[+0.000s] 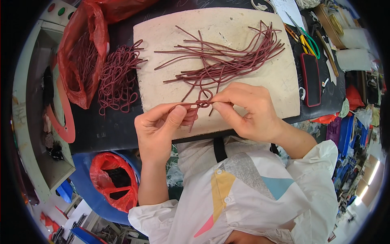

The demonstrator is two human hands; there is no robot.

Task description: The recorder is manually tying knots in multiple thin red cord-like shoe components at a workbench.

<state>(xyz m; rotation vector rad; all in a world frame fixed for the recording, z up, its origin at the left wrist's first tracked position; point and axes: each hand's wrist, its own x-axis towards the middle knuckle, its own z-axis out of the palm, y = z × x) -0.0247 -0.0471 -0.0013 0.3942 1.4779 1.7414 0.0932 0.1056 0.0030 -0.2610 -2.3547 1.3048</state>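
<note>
1. Closest to my lens was the white shirt sleeve (313, 171); above it I saw both hands raised over the near edge of the pale work board (162, 40).
2. I saw the left hand (160, 128) closed, thumb and forefinger pinching one end of a maroon cord (202, 102).
3. I saw the right hand (250, 110) pinching the other side, fingers curled shut.
4. I judged the knot half formed: loops showed between the fingertips, not yet pulled tight.
5. Done, by my reading: a heap of knotted cords (118, 79) left of the board, beside a red bag (79, 49).
6. Left: a spread of loose straight cords (231, 57) on the board.
7. The cord looked thin, round, limp and dull red.
</note>
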